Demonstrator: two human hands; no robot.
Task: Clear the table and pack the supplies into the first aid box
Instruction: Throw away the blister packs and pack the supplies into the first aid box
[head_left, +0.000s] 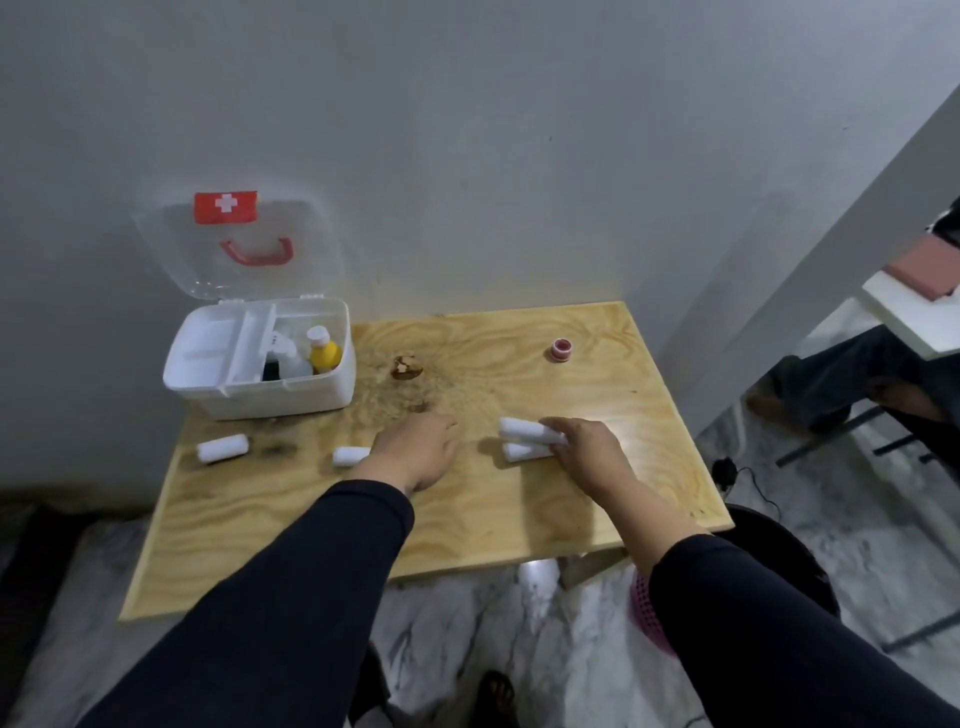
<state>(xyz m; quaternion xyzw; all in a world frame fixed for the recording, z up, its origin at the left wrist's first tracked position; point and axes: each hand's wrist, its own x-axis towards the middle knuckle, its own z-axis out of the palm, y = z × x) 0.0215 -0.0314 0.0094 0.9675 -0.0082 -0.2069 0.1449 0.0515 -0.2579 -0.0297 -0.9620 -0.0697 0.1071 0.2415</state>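
The white first aid box (291, 400) stands open at the table's back left, its clear lid up against the wall. Inside it stand a yellow bottle (323, 353) and a clear bottle (291, 361), beside a white tray insert (213, 343). My right hand (587, 449) grips a white bandage roll (524, 428), held just above a second roll (522, 451) on the table. My left hand (415, 449) hovers flat, fingers apart, beside a short white roll (348, 455). Another roll (222, 448) lies further left. A small red jar (561, 349) sits at the back right.
The wooden table (467, 525) has a dark stain (406, 366) near its middle back. A grey wall runs behind. To the right sit a white post, another person's legs and a chair frame. A pink basket (647, 613) is under the table's right edge.
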